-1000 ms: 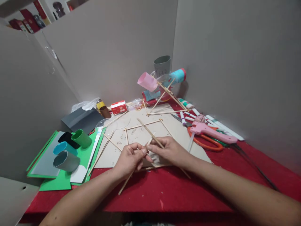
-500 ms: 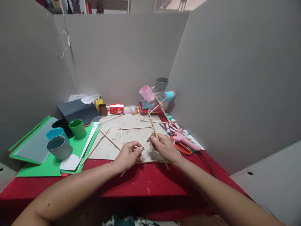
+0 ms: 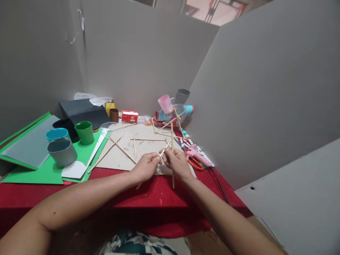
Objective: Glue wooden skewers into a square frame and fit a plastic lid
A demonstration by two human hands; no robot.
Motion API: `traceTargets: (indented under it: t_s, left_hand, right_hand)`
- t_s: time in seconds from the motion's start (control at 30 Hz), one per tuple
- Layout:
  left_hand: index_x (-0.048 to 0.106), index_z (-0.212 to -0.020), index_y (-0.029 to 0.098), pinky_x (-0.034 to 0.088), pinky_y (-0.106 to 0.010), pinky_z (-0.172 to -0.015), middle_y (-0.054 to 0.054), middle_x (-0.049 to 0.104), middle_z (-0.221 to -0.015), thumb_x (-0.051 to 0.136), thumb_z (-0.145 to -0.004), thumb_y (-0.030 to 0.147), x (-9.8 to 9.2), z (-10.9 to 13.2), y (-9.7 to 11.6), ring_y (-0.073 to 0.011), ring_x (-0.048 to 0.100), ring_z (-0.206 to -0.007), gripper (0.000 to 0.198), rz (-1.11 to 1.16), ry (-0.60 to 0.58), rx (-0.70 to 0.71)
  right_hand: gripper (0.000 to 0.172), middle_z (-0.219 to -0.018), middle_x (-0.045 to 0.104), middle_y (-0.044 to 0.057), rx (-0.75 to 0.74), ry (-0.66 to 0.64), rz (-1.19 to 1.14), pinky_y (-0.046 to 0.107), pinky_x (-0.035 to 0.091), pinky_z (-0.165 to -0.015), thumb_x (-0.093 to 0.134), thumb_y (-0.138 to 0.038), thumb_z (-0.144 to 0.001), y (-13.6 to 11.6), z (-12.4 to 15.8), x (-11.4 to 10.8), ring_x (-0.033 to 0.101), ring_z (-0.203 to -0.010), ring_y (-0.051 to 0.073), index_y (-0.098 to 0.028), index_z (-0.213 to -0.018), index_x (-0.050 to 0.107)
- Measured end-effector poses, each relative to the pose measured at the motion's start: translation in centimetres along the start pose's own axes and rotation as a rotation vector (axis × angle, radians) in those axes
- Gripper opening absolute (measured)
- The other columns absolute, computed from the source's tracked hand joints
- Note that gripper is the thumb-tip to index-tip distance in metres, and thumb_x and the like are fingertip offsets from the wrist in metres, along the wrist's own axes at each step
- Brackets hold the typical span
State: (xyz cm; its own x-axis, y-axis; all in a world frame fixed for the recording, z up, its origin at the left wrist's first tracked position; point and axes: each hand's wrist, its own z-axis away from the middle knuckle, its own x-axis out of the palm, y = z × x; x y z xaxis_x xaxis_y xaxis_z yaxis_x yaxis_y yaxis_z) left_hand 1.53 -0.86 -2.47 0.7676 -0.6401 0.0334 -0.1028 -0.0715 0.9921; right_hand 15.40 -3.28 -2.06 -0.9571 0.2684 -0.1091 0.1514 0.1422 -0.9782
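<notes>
My left hand (image 3: pixel 147 166) is closed, its fingertips pinching a short thin wooden stick (image 3: pixel 168 144) that slants up toward the right. Close beside it, my right hand (image 3: pixel 177 163) grips a longer wooden stick (image 3: pixel 172 136), held nearly upright, and its fingertips meet the short stick near the left fingers. Whether the two sticks are joined is hidden by the fingers. Behind the hands, a frame of wooden sticks (image 3: pixel 148 139) lies on a pale board (image 3: pixel 123 133). Left of it, two wooden sticks (image 3: pixel 122 150) cross each other.
Grey (image 3: pixel 62 153), blue (image 3: pixel 57 134) and green cups (image 3: pixel 84 133) stand on green sheets (image 3: pixel 34 177) at left. A pink glue gun (image 3: pixel 196 154) and orange-handled scissors (image 3: pixel 193 163) lie at right. Behind stand a stick structure with a pink cup (image 3: pixel 165 103) and a red box (image 3: pixel 130 116).
The long stick in my right hand has swung from leaning left to nearly upright. My hands have come closer together. The camera view has shifted and tilted.
</notes>
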Motion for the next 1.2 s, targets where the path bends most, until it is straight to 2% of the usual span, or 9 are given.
traceTargets:
  t_s: [0.17,0.3,0.37,0.47,0.63,0.8,0.93,1.07,1.2]
  left_hand:
    - [0.044,-0.070,0.020,0.020,-0.021,-0.045,0.010,0.032,-0.044,0.041,-0.087,0.033,0.6,0.2,-0.7,-0.0077,0.026,-0.040,0.021,-0.015,0.069,-0.026]
    - [0.046,-0.068,0.019,0.022,-0.021,-0.046,0.008,0.033,-0.046,0.041,-0.087,0.029,1.3,1.3,-1.0,-0.0083,0.029,-0.043,0.022,-0.046,0.067,-0.021]
    - [0.047,-0.067,0.019,0.024,-0.021,-0.046,0.007,0.035,-0.046,0.041,-0.087,0.030,1.5,1.6,-0.9,-0.0086,0.031,-0.043,0.024,-0.072,0.038,-0.013]
    - [0.049,-0.072,0.019,0.023,-0.021,-0.043,0.008,0.037,-0.043,0.038,-0.089,0.030,1.1,1.1,-0.5,-0.0082,0.030,-0.038,0.023,0.003,0.028,-0.045]
    - [0.047,-0.077,0.019,0.020,-0.019,-0.037,0.009,0.042,-0.041,0.036,-0.090,0.031,-1.5,-1.2,-0.2,-0.0064,0.028,-0.029,0.021,0.131,0.044,-0.098]
    - [0.051,-0.081,0.017,0.022,-0.018,-0.033,0.005,0.056,-0.051,0.044,-0.086,0.036,-3.2,-2.4,-0.5,-0.0053,0.034,-0.027,0.021,0.133,-0.018,-0.144]
    - [0.053,-0.080,0.016,0.022,-0.018,-0.032,0.003,0.058,-0.057,0.051,-0.083,0.043,-3.5,-2.7,-0.8,-0.0042,0.035,-0.030,0.027,0.161,0.032,-0.117]
    - [0.050,-0.076,0.018,0.019,-0.017,-0.033,0.004,0.058,-0.051,0.055,-0.082,0.046,-3.4,-2.5,-0.7,-0.0040,0.030,-0.030,0.029,0.180,0.059,-0.111]
    - [0.050,-0.081,0.019,0.021,-0.017,-0.032,0.004,0.058,-0.049,0.053,-0.084,0.044,-2.9,-1.6,-0.7,-0.0053,0.032,-0.027,0.025,0.170,0.038,-0.136]
  right_hand:
    - [0.032,-0.044,0.042,-0.006,0.018,0.108,-0.047,0.022,0.024,-0.037,0.053,-0.045,-0.080,1.0,-1.4,0.9,0.035,-0.036,0.007,-0.017,-0.068,0.058]
    - [0.029,-0.045,0.034,-0.010,0.026,0.261,-0.068,0.021,0.022,-0.036,0.053,-0.043,-0.086,0.1,-4.3,-0.2,0.029,-0.035,0.006,-0.017,-0.073,0.055]
    - [0.032,-0.054,0.040,-0.009,0.023,0.297,-0.070,0.019,0.025,-0.037,0.049,-0.045,-0.092,-0.7,-5.4,-1.2,0.028,-0.038,0.005,-0.016,-0.079,0.054]
    - [0.032,-0.063,0.050,-0.005,-0.004,0.307,-0.058,0.019,0.024,-0.038,0.046,-0.048,-0.092,-1.9,-5.9,-1.9,0.030,-0.040,0.004,-0.018,-0.085,0.055]
    - [0.042,-0.072,0.063,0.001,-0.023,0.247,-0.016,0.022,0.016,-0.035,0.050,-0.059,-0.081,-1.7,-5.1,0.5,0.027,-0.035,0.004,-0.018,-0.092,0.059]
    - [0.039,-0.061,0.060,0.000,0.000,0.060,0.032,0.022,0.020,-0.035,0.061,-0.055,-0.074,-0.9,-4.9,2.9,0.028,-0.035,0.004,-0.016,-0.076,0.060]
    - [0.037,-0.051,0.050,-0.004,-0.032,0.026,0.107,0.022,0.025,-0.039,0.058,-0.053,-0.078,-0.9,-4.6,3.2,0.032,-0.039,0.007,-0.017,-0.072,0.059]
    - [0.041,-0.054,0.048,-0.002,-0.126,0.036,0.245,0.024,0.033,-0.047,0.054,-0.055,-0.081,-0.9,-4.0,2.9,0.042,-0.050,0.011,-0.019,-0.063,0.053]
    - [0.042,-0.055,0.048,-0.001,-0.179,-0.030,0.393,0.025,0.036,-0.051,0.046,-0.055,-0.086,-0.5,-3.2,2.4,0.046,-0.054,0.014,-0.021,-0.062,0.049]
